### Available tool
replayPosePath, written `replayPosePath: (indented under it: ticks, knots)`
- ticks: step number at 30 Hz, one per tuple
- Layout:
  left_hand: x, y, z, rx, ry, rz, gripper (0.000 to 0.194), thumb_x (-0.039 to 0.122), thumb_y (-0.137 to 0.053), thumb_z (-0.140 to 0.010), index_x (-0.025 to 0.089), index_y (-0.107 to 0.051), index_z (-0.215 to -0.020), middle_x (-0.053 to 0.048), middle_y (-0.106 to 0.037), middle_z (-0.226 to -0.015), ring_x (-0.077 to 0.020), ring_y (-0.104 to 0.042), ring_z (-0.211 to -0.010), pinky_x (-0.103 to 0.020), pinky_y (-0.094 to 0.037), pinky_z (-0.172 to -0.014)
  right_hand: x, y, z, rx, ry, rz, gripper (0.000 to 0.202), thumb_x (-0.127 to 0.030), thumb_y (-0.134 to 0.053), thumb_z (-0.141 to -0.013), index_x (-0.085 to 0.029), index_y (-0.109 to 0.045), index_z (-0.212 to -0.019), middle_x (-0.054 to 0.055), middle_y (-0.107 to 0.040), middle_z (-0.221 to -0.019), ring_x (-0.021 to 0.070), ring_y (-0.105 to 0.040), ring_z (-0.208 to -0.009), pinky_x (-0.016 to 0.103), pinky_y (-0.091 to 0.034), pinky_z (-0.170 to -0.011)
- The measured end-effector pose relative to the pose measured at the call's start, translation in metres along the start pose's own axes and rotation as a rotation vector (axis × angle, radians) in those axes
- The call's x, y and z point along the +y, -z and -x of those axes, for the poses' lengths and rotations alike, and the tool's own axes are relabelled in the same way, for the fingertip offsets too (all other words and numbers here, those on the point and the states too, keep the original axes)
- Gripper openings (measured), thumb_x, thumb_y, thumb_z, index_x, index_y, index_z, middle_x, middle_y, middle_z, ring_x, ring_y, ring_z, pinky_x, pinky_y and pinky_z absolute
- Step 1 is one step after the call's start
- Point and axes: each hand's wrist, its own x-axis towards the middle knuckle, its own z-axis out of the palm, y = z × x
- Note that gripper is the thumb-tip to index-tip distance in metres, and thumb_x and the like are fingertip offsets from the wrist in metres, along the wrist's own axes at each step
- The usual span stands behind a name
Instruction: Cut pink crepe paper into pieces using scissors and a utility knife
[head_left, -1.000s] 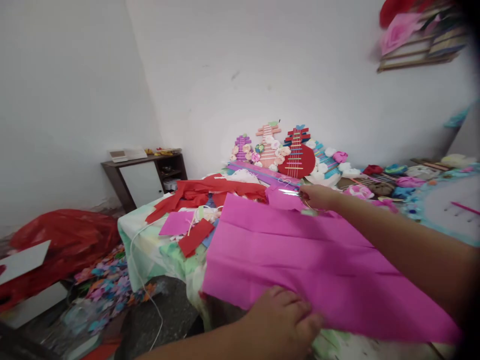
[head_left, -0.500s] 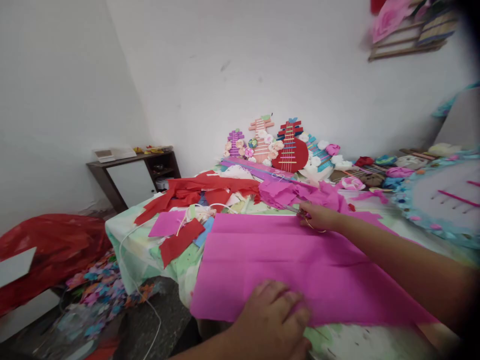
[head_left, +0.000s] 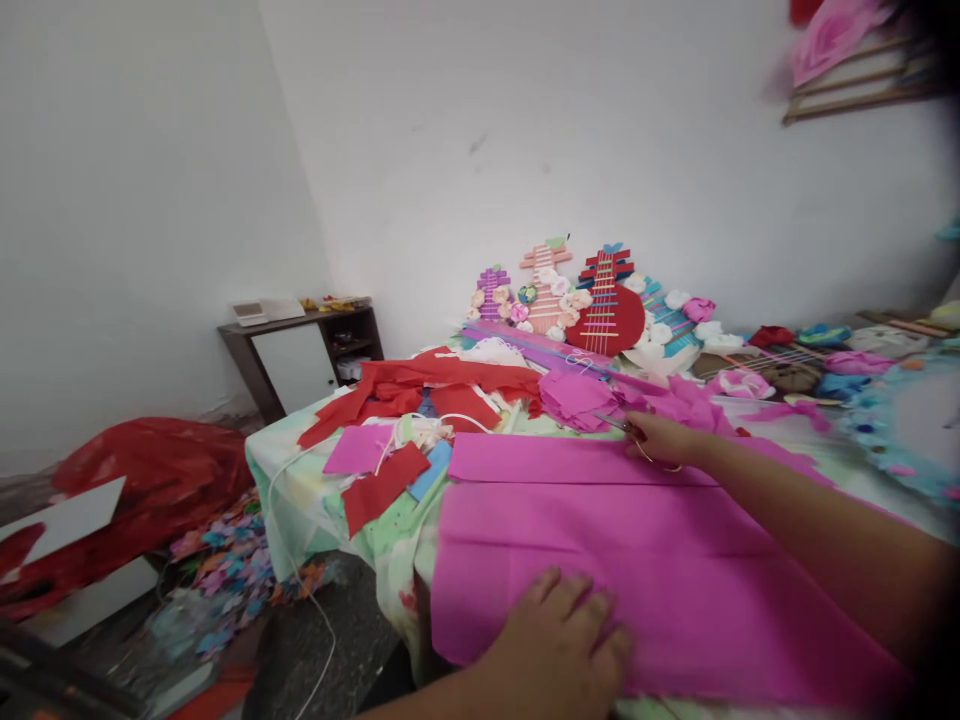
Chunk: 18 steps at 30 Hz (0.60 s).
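Observation:
A large magenta paper sheet (head_left: 660, 590) covers the front of the table, with creases running across it. My left hand (head_left: 559, 640) lies on its lower part, fingers spread. Along the sheet's far side runs a magenta strip (head_left: 540, 460), with a dark line between it and the sheet. My right hand (head_left: 660, 440) is closed round scissors (head_left: 616, 422) at the strip's far edge, the blades pointing left. Crumpled magenta paper (head_left: 577, 398) sits just beyond the blades.
Red paper (head_left: 382, 490), a small magenta piece (head_left: 358, 448) and a white cord lie to the left. Guitar-shaped crafts (head_left: 604, 310) stand against the wall. A dark cabinet (head_left: 300, 365) and a red plastic bag (head_left: 172, 465) are beyond the table's left end.
The view has shifted, so things appear farther right. The main sheet has moved toward me, and a separate-looking strip now shows at its far side. My right hand still holds the scissors.

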Motion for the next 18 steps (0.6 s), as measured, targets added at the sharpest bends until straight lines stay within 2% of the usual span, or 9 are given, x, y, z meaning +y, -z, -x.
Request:
replayPosePath:
  ticks: [3, 7, 12, 14, 18]
  knots:
    - [0.002, 0.001, -0.004, 0.015, -0.037, -0.043, 0.033, 0.034, -0.036, -0.085, 0.02, -0.046, -0.113, -0.008, -0.05, -0.12, -0.0247, -0.046, -0.106, -0.04, -0.037, -0.088, 0.004, 0.004, -0.003, -0.032, -0.025, 0.004, 0.011, -0.018, -0.048, -0.067, -0.018, -0.041, -0.076, 0.004, -0.054, -0.071, 0.0134, -0.049, -0.059, 0.022, -0.032, -0.049]
    - [0.004, 0.011, -0.009, 0.004, -0.087, -0.021, 0.034, 0.034, -0.033, -0.085, 0.02, -0.044, -0.115, -0.007, -0.049, -0.121, -0.0256, -0.043, -0.108, -0.041, -0.034, -0.09, 0.014, 0.015, -0.005, -0.067, -0.018, 0.009, 0.008, -0.013, -0.041, -0.07, -0.017, -0.044, -0.077, 0.007, -0.054, -0.069, 0.0132, -0.047, -0.056, 0.023, -0.029, -0.048]
    - [0.005, 0.028, -0.022, -0.06, -0.152, 0.082, 0.054, 0.053, -0.027, -0.082, 0.015, -0.041, -0.118, -0.012, -0.043, -0.124, -0.0286, -0.04, -0.111, -0.043, -0.032, -0.091, 0.035, 0.026, -0.002, -0.063, -0.008, 0.055, 0.013, -0.008, -0.04, -0.068, -0.016, -0.049, -0.074, 0.008, -0.055, -0.071, 0.0129, -0.046, -0.06, 0.025, -0.029, -0.054]
    - [0.007, 0.031, -0.029, -0.095, -0.17, 0.11, 0.059, 0.057, -0.025, -0.081, 0.015, -0.041, -0.119, -0.013, -0.043, -0.124, -0.0292, -0.039, -0.112, -0.044, -0.031, -0.091, 0.043, 0.029, -0.001, -0.036, -0.02, 0.08, 0.012, -0.007, -0.041, -0.069, -0.015, -0.05, -0.072, 0.008, -0.055, -0.068, 0.0117, -0.044, -0.056, 0.026, -0.028, -0.053]
    - [0.015, 0.025, -0.04, -0.103, -0.174, 0.116, 0.053, 0.049, -0.029, -0.082, 0.016, -0.039, -0.122, -0.015, -0.04, -0.126, -0.0314, -0.037, -0.115, -0.047, -0.031, -0.09, 0.045, 0.035, -0.001, 0.109, -0.071, 0.135, 0.009, -0.007, -0.051, -0.065, -0.015, -0.05, -0.063, 0.007, -0.055, -0.06, 0.0104, -0.044, -0.053, 0.025, -0.028, -0.052]
